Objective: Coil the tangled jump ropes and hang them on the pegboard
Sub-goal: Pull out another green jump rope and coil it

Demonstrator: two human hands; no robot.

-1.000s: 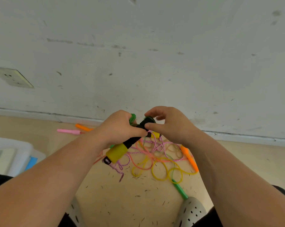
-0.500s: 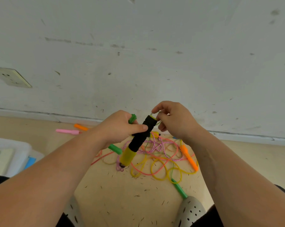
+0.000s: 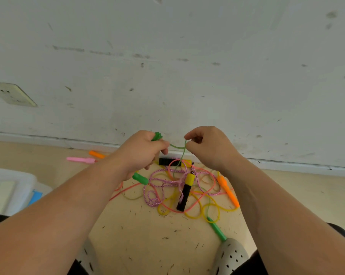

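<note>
**Jump ropes [image 3: 184,193] lying knotted**

Left hand [image 3: 142,153] is gripping a green plastic handle [image 3: 157,136]; right hand [image 3: 209,147] is pinching its thin green cord [image 3: 177,147] just beside. Below them, pink, yellow and orange cords [image 3: 163,173] are lying snarled on the tan floor [image 3: 148,235]. Tugging is risking tighter knots, since the green cord is running down into them.

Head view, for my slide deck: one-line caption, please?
Left hand gripping a green handle, right hand pinching its cord above tangled jump ropes.
</note>
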